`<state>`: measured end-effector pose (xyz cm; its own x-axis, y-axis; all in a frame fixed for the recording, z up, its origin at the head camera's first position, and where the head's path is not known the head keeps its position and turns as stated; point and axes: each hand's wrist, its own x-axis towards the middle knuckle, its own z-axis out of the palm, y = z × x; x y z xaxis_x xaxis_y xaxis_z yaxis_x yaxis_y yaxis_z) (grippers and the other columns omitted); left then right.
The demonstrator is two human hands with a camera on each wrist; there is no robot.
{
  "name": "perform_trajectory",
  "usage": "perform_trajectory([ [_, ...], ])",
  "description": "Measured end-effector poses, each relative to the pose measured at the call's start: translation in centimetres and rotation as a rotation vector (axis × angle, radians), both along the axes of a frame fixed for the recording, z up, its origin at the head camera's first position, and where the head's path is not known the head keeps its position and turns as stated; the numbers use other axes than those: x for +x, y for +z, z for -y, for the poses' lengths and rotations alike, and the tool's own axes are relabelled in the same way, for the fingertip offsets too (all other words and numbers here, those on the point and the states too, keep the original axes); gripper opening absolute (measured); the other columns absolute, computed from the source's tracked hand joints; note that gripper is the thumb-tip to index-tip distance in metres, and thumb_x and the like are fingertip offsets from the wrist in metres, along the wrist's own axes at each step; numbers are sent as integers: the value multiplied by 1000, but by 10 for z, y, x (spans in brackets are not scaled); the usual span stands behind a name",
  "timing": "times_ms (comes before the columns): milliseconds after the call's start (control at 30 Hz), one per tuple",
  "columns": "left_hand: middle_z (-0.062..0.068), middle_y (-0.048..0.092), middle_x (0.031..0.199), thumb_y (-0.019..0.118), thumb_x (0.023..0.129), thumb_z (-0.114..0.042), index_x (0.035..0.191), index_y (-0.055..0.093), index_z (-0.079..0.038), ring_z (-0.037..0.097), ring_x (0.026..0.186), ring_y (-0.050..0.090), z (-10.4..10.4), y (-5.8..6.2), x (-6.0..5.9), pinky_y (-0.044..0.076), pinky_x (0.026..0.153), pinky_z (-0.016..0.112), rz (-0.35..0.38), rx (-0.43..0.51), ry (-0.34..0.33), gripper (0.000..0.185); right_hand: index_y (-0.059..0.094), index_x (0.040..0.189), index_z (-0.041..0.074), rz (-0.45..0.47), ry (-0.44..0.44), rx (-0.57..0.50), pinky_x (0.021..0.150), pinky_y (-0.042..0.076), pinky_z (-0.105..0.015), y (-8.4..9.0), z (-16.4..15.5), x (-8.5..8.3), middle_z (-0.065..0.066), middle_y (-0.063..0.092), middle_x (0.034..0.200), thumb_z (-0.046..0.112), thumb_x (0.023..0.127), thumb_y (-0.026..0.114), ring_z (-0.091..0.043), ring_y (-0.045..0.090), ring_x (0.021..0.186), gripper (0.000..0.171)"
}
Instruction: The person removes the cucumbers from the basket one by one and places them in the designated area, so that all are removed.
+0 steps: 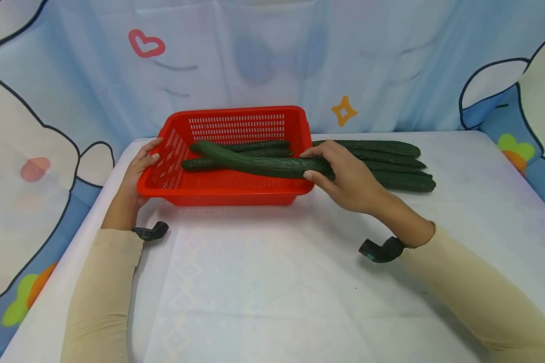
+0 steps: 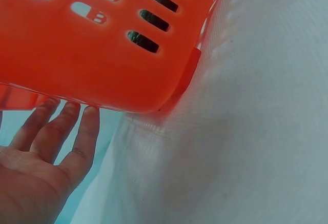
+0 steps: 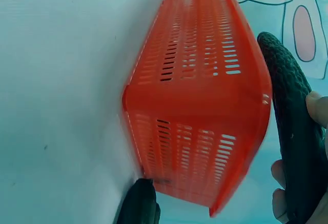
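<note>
Green cucumber [image 1: 263,165], pinched at one end by the right hand [image 1: 345,179], hangs over the red basket [image 1: 227,187] rim and could tip out, since the flat left hand [image 1: 138,171] only steadies the basket.

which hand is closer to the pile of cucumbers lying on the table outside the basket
Right. The right hand grips a cucumber just beside the pile; the left hand is across the red basket, on its far side.

beige long sleeves [image 1: 100,297], black wrist camera mounts [image 1: 381,249], bare hands.
</note>
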<state>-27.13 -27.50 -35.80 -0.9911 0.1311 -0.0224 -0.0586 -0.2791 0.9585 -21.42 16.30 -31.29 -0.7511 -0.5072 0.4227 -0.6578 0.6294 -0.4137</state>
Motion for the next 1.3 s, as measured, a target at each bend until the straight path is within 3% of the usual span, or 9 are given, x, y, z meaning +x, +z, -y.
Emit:
perform_trajectory([
  [300,4,26,147,52,93,-20,140,36,-31,25,130,34,0,1,0,49,88,35,10,-5,-3,50,49,124,13,-4,-109,52,87,45,-41,4,-26,21,-3,52,117,31,90,58,-18,48,109,40],
  [533,5,26,147,50,94,-18,141,35,-30,26,128,36,0,2,0,48,88,36,-1,15,-27,51,51,123,10,-13,-144,61,79,46,-41,7,-53,31,-6,53,115,26,90,59,-20,49,104,38],
  [700,5,26,147,50,94,-18,141,34,-29,25,128,37,1,2,1,49,87,35,-8,10,-28,51,52,123,8,-8,-140,27,86,41,-45,11,-71,32,-9,52,119,22,89,61,-25,47,111,38],
  [967,6,27,145,46,95,-14,142,32,-25,26,128,34,2,-2,2,51,86,34,-38,35,-49,50,51,127,11,19,-186,31,82,36,-39,14,-93,27,-10,50,122,21,91,57,-24,46,105,38],
  [1200,6,27,145,46,95,-14,142,32,-26,26,128,35,2,-2,1,46,88,37,-34,61,-63,51,51,126,7,33,-178,81,87,36,-48,19,-120,21,-16,48,124,17,90,59,-31,43,111,38],
  [1300,6,26,146,46,95,-14,142,32,-26,26,129,34,2,-1,0,45,89,37,-28,58,-61,51,50,126,7,26,-209,142,82,39,-37,22,-135,20,-16,48,124,18,90,59,-27,44,105,39],
])
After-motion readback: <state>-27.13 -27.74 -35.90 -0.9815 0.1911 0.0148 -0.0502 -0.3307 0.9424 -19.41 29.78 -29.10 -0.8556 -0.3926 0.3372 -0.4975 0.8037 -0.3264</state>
